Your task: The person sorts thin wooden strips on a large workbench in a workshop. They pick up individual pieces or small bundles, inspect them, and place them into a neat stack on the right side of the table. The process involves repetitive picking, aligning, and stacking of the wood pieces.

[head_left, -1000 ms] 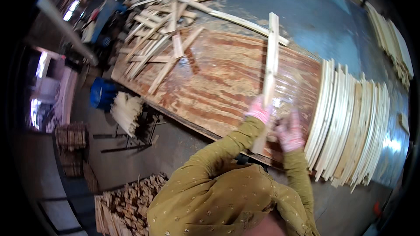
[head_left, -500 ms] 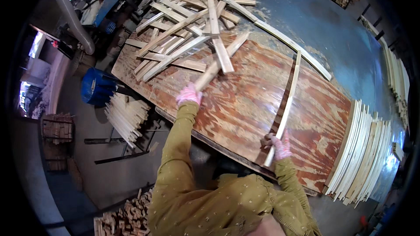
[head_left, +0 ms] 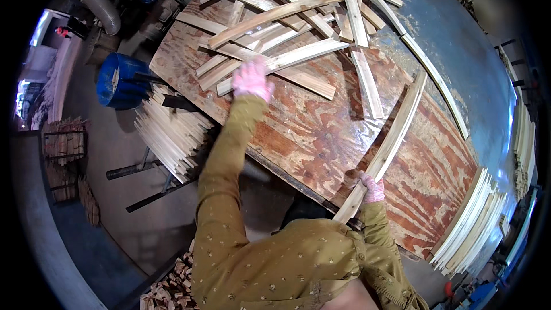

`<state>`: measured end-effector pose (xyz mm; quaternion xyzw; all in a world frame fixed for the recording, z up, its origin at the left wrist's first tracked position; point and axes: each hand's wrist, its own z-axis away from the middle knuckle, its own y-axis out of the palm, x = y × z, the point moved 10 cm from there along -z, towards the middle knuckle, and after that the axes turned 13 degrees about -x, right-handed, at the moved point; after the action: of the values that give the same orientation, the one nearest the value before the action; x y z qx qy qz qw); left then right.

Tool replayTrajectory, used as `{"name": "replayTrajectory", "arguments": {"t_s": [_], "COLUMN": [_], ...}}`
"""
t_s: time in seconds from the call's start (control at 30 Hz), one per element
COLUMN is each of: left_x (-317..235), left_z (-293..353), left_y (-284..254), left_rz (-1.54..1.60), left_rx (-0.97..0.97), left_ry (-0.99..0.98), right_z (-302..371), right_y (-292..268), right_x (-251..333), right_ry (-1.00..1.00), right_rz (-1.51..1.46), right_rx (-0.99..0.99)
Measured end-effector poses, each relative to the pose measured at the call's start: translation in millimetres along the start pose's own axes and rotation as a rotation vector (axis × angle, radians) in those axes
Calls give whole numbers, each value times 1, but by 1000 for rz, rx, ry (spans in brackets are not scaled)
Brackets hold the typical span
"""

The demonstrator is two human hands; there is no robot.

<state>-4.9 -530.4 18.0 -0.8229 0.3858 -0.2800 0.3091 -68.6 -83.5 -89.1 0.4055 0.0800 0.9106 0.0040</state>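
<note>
In my right hand, which wears a pink patterned glove, is a pale wooden strip. The fingers close around it near its lower end, and it slants up and away over the tabletop. A line runs along its length; whether it is one strip or two together I cannot tell. My left hand, gloved the same way, is smeared by motion over the near edge of a loose pile of wooden strips. A pale strip runs out from beside it, but its grip is unclear. Another strip lies apart, right of the pile.
The worn plywood tabletop adjoins a blue surface. Neatly lined strips lie at its right end. Left of the table are a blue bucket and stacked strips; short wood pieces sit below.
My left hand has left the strip it held and moved to the pile. The wood in my right hand now shows broader. The view has shifted, bringing the pile nearer.
</note>
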Motion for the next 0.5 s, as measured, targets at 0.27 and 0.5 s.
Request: {"name": "replayTrajectory", "arguments": {"t_s": [0.27, 0.5], "left_x": [-94, -113], "left_z": [135, 187], "left_y": [-3, -103], "left_rz": [1341, 1952], "left_rx": [977, 731], "left_ry": [-679, -1551], "right_z": [-1, 46], "right_y": [-31, 79], "right_x": [46, 107], "right_ry": [-235, -561], "right_rz": [-92, 331], "right_rx": [-252, 65]}}
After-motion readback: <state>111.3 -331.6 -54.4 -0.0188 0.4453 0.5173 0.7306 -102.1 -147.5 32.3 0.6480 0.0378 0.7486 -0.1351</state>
